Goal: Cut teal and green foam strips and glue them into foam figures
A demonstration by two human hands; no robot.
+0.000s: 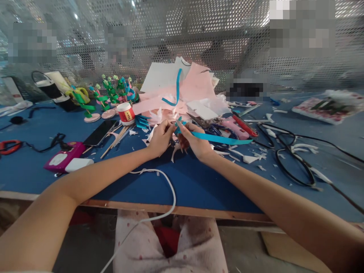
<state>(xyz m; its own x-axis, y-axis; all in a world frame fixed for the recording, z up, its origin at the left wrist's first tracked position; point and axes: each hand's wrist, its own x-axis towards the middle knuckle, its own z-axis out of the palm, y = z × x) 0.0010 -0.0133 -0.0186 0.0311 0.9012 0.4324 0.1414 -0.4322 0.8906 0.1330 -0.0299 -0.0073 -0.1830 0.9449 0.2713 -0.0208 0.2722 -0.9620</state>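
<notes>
evidently, we pinched one end of the blue strip (222,138) with left hand (160,140) and right hand (199,142) together above the table (199,185), probably for steadiness, its tail free rightward.

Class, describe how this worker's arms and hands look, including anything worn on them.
The left arm and right arm are slender and bare along the forearms. The left hand and right hand wear no gloves, and no watch or bracelet shows at either wrist. Fingertip details are too small to tell.
</notes>
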